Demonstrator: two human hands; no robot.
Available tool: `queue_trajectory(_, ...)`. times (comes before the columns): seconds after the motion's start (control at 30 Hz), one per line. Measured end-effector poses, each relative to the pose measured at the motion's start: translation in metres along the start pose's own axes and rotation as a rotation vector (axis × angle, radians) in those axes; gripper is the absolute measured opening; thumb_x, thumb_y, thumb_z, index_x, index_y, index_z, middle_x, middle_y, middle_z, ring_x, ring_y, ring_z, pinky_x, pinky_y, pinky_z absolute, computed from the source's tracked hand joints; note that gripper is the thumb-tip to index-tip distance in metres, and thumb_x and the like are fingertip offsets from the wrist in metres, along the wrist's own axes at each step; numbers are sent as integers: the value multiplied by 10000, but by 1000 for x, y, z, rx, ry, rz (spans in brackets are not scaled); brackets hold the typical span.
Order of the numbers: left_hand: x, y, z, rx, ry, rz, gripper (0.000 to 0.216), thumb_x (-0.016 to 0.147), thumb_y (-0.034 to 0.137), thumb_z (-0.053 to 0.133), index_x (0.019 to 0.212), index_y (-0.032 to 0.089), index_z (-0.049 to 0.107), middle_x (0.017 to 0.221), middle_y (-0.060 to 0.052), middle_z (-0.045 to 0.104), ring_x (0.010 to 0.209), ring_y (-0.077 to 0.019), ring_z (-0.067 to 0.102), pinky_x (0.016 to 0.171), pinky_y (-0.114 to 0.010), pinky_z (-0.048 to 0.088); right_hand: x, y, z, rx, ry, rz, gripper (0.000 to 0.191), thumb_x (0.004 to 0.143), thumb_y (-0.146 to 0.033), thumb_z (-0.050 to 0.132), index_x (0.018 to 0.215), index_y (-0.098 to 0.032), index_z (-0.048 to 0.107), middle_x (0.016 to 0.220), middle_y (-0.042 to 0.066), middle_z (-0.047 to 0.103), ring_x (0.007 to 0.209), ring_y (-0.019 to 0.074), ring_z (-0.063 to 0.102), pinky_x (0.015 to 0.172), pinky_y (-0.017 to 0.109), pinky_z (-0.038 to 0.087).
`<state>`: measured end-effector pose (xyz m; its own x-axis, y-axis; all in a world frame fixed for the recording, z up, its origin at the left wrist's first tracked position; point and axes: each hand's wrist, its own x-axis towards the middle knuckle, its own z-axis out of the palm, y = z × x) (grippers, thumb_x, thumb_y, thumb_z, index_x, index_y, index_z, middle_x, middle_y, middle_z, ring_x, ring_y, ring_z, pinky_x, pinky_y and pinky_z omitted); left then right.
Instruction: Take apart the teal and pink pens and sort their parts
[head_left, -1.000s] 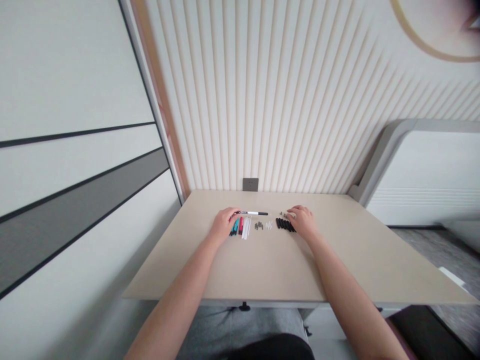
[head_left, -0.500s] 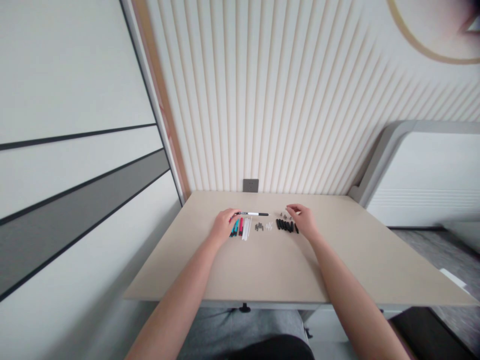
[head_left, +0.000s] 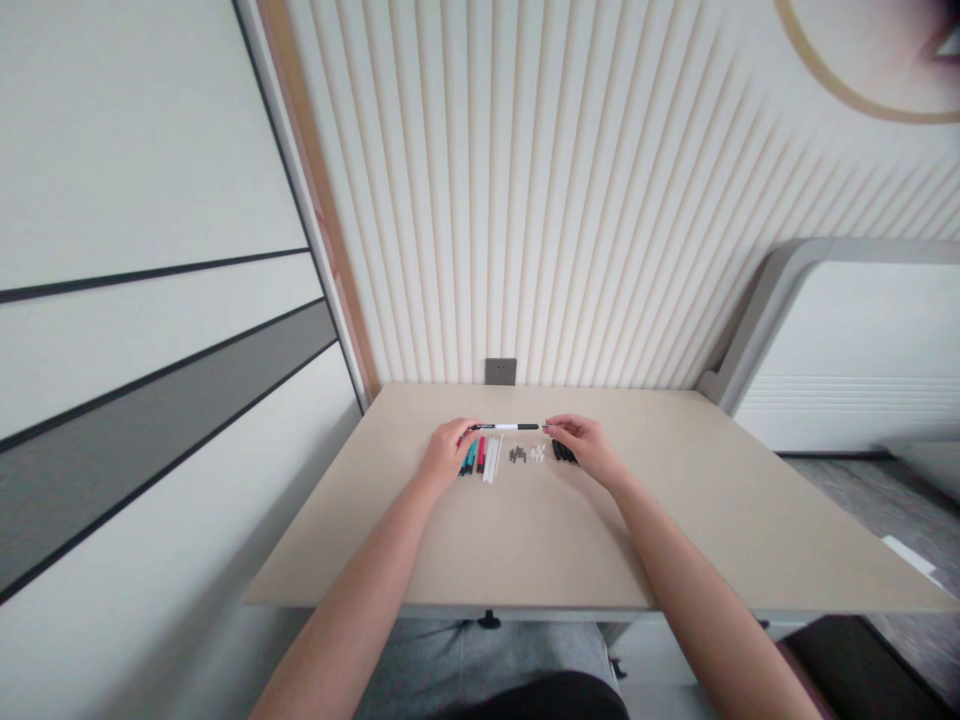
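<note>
- Across to the left since the earlier frame, my right hand (head_left: pixel 581 442) has come from the loose bits at the right to the pen's near-side tip.
- Just below the centre of the frame, the pen (head_left: pixel 510 427) lies level between both hands; my left hand (head_left: pixel 450 448) has its fingers pinched on the left end.
- My right fingers look closed on a small grey part (head_left: pixel 545 427), right beside the pen's tip; whether the two touch, I can't tell.
- What could go wrong, as I judge it: the part is tiny, so a loose pinch or crooked alignment could drop it on the worktop (head_left: pixel 517 545); a slack left grip could let the pen swivel.
- My count: one pen, one part in the fingers, one red piece (head_left: pixel 481 455) I can make out. Teal pieces (head_left: pixel 470 458), white sticks (head_left: pixel 492 460), grey bits (head_left: pixel 517 454), clear-white bits (head_left: pixel 538 453) — several each, too small to number. Black sleeves (head_left: pixel 562 450): at least three, others perhaps behind the right hand.
</note>
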<state>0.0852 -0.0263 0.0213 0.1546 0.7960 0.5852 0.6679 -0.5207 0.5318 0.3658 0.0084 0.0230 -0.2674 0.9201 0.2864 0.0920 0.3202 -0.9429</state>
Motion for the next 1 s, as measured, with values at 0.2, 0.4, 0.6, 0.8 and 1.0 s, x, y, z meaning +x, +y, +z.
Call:
queue_trajectory(0.2,0,1,0,-5,3,2,200,932,293,492,1012,222,661,1018,-39,709,959,-195,644,895,-335,485,-1,-2,3,-16,-23,2,391,756,-516,677,969,-188,696,894,73,734,838,215,656,757,350,495)
queue_trajectory(0.4,0,-1,3,-77,33,-44,213,929,310,495,1013,216,667,1032,-35,712,961,-190,652,892,-327,500,-2,-7,6,50,-8,31,419,734,-536,681,958,-182,677,874,62,724,819,197,647,730,322,487)
queue_trajectory(0.6,-1,-1,4,-101,13,-62,230,928,323,495,1020,210,673,1024,-40,716,939,-191,655,872,-322,506,-2,-9,5,94,0,43,408,728,-517,693,954,-178,668,854,55,714,810,186,641,731,313,485)
queue_trajectory(0.8,-2,0,5,-103,9,-57,233,923,334,505,1022,207,673,1019,-43,715,937,-189,652,885,-323,498,-3,-11,6,80,-5,44,435,710,-538,704,946,-173,672,814,47,706,756,176,630,675,296,475)
queue_trajectory(1.0,-1,-2,6,-50,-36,0,212,925,324,509,1005,212,670,1014,-46,708,958,-190,642,890,-326,485,-1,-4,9,70,-9,43,412,692,-525,731,917,-186,673,785,27,690,692,153,600,604,263,438)
